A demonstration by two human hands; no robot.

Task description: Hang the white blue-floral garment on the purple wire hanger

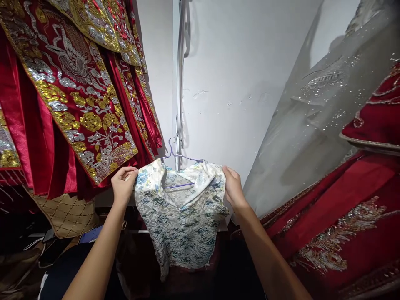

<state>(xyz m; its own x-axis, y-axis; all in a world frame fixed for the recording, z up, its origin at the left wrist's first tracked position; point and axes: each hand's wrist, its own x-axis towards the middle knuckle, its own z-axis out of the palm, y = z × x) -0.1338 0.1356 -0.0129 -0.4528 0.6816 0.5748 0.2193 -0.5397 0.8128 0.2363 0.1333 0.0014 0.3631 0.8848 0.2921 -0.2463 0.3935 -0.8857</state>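
A patterned short blouse [183, 229] in white, grey and blue hangs in front of me on a thin purple hanger [187, 158]. The hanger's hook is up by a narrow metal upright [177, 143] on the wall. My left hand [124, 183] pinches the blouse at its left shoulder edge, thumb and fingers closed on the cloth. At the opposite shoulder edge my right hand [233, 185] grips the cloth, its fingers partly hidden behind the fabric. Between the hands, the V-shaped neckline lies open and the hanger's lower bar shows through it.
Red garments with gold and silver embroidery [90, 112] hang at the left. To the right are a sheer white sparkling gown [290, 133] and a beaded red dress [359, 200]. A quilted tan cloth [67, 214] is low on the left. Behind stands a white wall [231, 75].
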